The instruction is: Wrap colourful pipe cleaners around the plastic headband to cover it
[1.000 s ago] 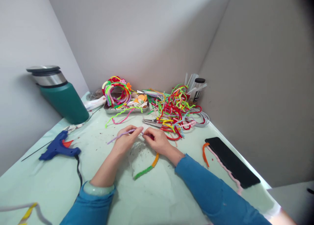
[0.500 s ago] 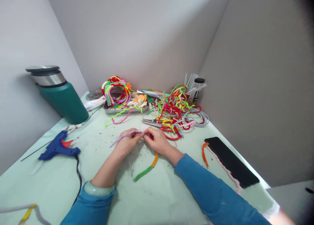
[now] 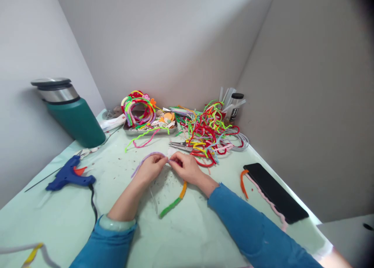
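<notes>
My left hand [image 3: 152,167] pinches a lavender pipe cleaner [image 3: 142,161], whose loose end arcs over the back of that hand. Fingertips of my right hand [image 3: 187,167] meet it in the middle, closed on a band wrapped in pipe cleaner. From under the right palm hangs the band's wrapped part, orange [image 3: 183,190] and then green [image 3: 170,208]. A thin pale strand [image 3: 154,201] dangles below my left hand. The spot between the fingertips is partly hidden. Just beyond my hands lie scissors [image 3: 182,147].
A metal tray [image 3: 150,131] with wrapped hoops [image 3: 138,110] and small pieces stands at the back, beside a tangled pile of pipe cleaners [image 3: 209,129]. On the left are a blue glue gun [image 3: 70,174] and a green bottle [image 3: 77,119]. A black phone-like slab [image 3: 277,194] lies right.
My left hand has shifted slightly left, and the lavender pipe cleaner now bows in a higher curve around it. The hanging orange and green part has swung a little left.
</notes>
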Available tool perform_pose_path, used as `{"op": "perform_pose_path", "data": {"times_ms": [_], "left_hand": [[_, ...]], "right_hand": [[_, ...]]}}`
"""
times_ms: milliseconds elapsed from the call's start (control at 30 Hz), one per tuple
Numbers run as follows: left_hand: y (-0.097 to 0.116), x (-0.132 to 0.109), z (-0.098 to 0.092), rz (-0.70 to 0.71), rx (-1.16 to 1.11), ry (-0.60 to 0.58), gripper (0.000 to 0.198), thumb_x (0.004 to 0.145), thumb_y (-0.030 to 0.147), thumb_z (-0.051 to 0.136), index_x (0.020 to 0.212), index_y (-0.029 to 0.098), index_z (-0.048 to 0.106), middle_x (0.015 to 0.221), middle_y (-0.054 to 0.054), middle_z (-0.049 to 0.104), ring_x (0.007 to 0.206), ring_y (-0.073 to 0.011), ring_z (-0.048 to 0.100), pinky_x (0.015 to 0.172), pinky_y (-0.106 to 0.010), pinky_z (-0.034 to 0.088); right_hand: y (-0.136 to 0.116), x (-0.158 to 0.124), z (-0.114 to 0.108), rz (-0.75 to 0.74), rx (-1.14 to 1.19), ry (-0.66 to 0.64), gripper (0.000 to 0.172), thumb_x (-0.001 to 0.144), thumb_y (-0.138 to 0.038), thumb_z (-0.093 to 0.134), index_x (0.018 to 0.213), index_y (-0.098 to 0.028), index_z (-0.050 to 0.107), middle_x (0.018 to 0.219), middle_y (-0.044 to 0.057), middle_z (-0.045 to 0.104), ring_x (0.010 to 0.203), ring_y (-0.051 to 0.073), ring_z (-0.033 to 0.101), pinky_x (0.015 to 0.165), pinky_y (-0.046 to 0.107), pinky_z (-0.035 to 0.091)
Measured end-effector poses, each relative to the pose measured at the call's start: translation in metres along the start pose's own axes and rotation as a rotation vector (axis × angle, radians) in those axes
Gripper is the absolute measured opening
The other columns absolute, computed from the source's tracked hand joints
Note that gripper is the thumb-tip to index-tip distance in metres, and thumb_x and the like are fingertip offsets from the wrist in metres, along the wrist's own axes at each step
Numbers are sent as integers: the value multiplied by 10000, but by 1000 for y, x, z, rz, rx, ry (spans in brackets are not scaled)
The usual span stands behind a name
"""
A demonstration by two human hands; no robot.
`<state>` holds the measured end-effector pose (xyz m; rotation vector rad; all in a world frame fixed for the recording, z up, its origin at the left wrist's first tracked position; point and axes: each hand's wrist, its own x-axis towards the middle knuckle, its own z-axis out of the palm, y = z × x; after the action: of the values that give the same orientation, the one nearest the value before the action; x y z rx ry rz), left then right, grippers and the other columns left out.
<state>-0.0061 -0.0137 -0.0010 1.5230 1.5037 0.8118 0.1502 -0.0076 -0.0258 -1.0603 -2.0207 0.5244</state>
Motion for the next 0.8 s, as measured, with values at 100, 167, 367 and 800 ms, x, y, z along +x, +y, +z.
{"op": "perform_pose_path", "data": {"times_ms": [100, 167, 367, 800], "left_hand": [[-3, 0, 0, -9, -41, -24, 271, 708, 433, 489, 601, 184, 499, 414, 65, 378, 371, -79, 338, 388, -208, 246], [-4, 0, 0, 2, -35, -27, 298, 710, 448, 484, 576, 182, 478, 413, 63, 383, 363, -76, 337, 379, -207, 243], [-3, -1, 0, 9, 2, -16, 359, 724, 466, 456, 510, 180, 414, 390, 54, 376, 343, -72, 335, 371, -207, 245], [-5, 1, 2, 14, 111, 61, 434, 726, 544, 446, 539, 164, 540, 356, 46, 401, 323, -80, 367, 374, -197, 254]], "right_hand": [[0, 0, 0, -1, -10, -8, 137, 813, -291, 511, 790, -170, 572, 659, -14, 589, 567, 88, 488, 538, 199, 318], [0, 0, -1, 1, -26, -7, 152, 807, -308, 522, 758, -169, 564, 636, -19, 575, 547, 84, 471, 524, 199, 305], [-1, 0, -1, -10, -45, -14, 187, 817, -321, 510, 730, -163, 556, 617, -19, 559, 532, 77, 449, 517, 197, 296], [-2, 0, -1, 0, -13, 9, 159, 807, -271, 503, 701, -159, 542, 595, -28, 531, 522, 71, 433, 507, 194, 280]]}}
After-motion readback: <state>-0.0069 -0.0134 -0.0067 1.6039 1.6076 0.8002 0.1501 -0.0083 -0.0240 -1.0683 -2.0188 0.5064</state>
